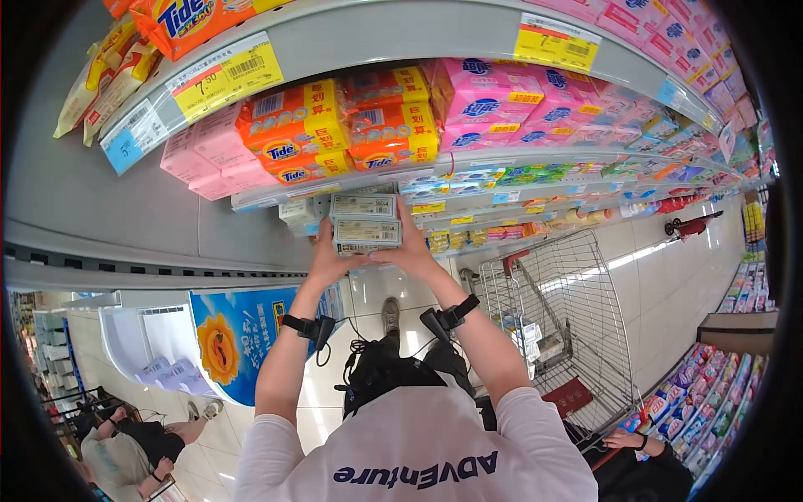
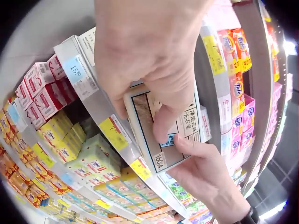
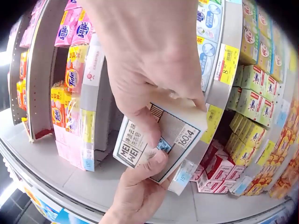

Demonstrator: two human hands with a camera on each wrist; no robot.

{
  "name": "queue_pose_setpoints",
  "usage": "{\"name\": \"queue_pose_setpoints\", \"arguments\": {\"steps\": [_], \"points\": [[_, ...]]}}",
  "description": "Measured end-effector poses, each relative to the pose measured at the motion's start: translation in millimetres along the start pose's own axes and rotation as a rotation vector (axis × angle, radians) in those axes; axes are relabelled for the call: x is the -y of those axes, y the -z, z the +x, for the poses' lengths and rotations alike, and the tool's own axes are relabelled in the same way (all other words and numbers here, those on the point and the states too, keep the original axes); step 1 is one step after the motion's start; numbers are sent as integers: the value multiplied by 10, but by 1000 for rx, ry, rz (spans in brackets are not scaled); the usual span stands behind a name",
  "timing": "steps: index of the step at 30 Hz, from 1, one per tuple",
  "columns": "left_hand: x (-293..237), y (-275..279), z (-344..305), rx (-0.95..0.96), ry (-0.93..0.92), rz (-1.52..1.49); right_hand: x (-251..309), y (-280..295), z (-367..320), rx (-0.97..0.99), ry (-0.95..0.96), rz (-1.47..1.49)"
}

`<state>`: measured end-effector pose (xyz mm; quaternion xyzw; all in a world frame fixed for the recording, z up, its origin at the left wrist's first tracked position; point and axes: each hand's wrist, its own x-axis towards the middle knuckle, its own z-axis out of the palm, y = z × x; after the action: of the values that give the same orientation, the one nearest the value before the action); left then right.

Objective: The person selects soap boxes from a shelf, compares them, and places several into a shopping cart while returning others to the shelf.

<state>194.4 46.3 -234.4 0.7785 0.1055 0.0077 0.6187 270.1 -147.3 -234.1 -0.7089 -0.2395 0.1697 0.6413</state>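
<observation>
A pale multipack of laundry soap, printed "160" and "4", is held between both hands at the lower shelf's edge. My left hand grips its left side, with the thumb laid across the printed face in the left wrist view. From the opposite side my right hand grips the pack, its thumb also on that face. The right wrist view shows the soap pack tilted, with both thumbs near a small blue label. Fingers behind the pack are hidden.
Orange Tide packs and pink soap packs fill the shelf above. A grey shelf edge with price tags curves overhead. A wire shopping cart stands on the right. Other people are at lower left and lower right.
</observation>
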Motion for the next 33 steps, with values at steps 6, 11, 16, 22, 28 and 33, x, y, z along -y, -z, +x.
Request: {"name": "queue_pose_setpoints", "arguments": {"steps": [6, 11, 16, 22, 28, 33], "points": [[366, -124, 198, -98, -62, -30, -110, -88, 135, -96, -1, -70], [525, -177, 306, -153, -95, -6, -156, -361, 139, -352, -19, -126], [306, -135, 378, -146, -180, 117, -30, -494, 144, -468, -72, -213], [310, -275, 451, -139, -101, -114, -83, -614, 114, -675, -34, -519], [179, -330, 453, -189, -133, 16, -269, -618, 96, -780, -56, -269], [253, -228, 444, -144, -125, -51, -163, -699, 134, -784, -78, -256]]}}
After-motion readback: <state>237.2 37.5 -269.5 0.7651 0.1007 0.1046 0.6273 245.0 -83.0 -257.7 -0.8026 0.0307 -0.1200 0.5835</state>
